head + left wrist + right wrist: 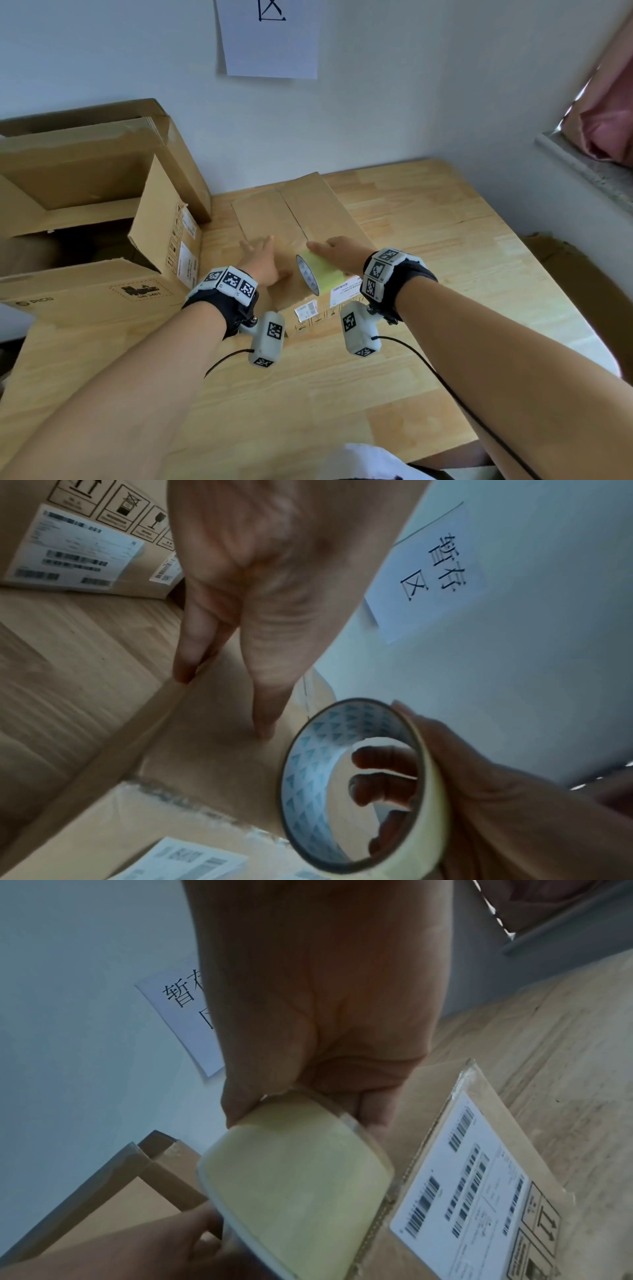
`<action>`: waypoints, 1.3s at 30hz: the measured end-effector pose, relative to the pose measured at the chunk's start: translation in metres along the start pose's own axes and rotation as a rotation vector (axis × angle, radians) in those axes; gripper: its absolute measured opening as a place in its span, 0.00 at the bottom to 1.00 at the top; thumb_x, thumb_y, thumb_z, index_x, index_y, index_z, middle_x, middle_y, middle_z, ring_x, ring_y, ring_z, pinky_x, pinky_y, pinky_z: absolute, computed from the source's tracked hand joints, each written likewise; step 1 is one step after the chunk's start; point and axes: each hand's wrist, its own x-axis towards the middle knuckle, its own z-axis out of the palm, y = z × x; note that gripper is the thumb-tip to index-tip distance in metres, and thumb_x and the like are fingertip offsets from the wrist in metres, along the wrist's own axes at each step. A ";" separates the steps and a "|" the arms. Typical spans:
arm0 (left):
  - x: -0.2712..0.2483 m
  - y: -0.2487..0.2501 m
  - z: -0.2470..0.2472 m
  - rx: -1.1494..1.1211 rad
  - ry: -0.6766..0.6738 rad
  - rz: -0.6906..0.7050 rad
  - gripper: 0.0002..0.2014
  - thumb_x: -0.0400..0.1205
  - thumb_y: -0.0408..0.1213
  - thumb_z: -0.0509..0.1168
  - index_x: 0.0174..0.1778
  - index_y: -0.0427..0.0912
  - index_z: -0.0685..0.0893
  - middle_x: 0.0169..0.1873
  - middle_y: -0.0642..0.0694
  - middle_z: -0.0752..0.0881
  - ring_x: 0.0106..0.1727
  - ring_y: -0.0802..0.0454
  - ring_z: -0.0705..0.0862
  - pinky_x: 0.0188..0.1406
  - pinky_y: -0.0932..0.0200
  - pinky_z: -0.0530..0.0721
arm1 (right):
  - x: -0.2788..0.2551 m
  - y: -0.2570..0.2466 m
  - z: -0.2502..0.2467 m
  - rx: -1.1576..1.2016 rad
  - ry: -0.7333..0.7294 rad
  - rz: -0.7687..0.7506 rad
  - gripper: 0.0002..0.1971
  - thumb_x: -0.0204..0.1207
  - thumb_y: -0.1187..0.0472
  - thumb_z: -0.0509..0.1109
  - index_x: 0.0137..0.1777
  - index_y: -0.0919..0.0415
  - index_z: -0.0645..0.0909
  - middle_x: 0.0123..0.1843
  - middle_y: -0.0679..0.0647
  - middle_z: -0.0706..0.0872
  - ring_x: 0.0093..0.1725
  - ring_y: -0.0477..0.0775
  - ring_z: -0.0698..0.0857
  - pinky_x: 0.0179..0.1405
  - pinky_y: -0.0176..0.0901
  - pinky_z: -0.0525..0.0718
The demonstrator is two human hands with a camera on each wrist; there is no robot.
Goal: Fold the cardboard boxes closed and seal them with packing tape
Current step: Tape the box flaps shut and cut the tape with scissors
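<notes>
While the flaps of the smaller cardboard box (301, 236) are lying folded down and meeting along a centre seam, the taping step is judged to be just beginning. No fresh strip can be seen laid along that seam in the head view, though old clear tape remnants show on the near face in the left wrist view. This box sits on the worktop (445, 246) toward its far edge, just beside a larger open box (89, 240) at the far left corner, whose flaps are still raised.

The left hand (262, 262) is laid on the near part of the closed box's top, its fingers (263, 669) straight and spread, with the tips pressed to the cardboard so that the flaps are kept down. The roll of packing tape (317, 274) is gripped by the right hand (337, 251): fingers are hooked through the core, as seen in the left wrist view, and the outside of the roll is clamped by the thumb. The roll is held on edge over the near end of the box, just beside the left hand.

For the next move, the free end of the tape would need to be found and stuck at the near edge over the seam. Whether an end is already peeled cannot be told.
</notes>
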 end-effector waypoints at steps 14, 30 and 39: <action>-0.024 0.023 0.024 0.336 -0.078 0.002 0.49 0.70 0.70 0.65 0.77 0.35 0.69 0.70 0.36 0.78 0.69 0.40 0.77 0.71 0.46 0.73 | -0.008 0.006 0.008 0.223 0.045 -0.013 0.32 0.82 0.40 0.54 0.72 0.66 0.74 0.63 0.61 0.80 0.63 0.60 0.78 0.64 0.48 0.73; -0.037 0.035 0.016 0.334 -0.050 -0.035 0.46 0.68 0.66 0.71 0.76 0.39 0.71 0.72 0.39 0.77 0.70 0.42 0.76 0.76 0.45 0.67 | -0.021 0.022 0.002 0.253 0.041 -0.007 0.31 0.77 0.41 0.64 0.70 0.66 0.74 0.60 0.55 0.82 0.56 0.57 0.80 0.54 0.47 0.75; -0.036 0.037 0.017 0.388 -0.067 -0.042 0.47 0.70 0.65 0.70 0.80 0.42 0.65 0.77 0.38 0.68 0.77 0.40 0.68 0.79 0.43 0.61 | -0.025 0.017 0.011 0.253 0.040 0.012 0.22 0.81 0.49 0.60 0.62 0.69 0.78 0.54 0.59 0.85 0.50 0.58 0.85 0.47 0.44 0.81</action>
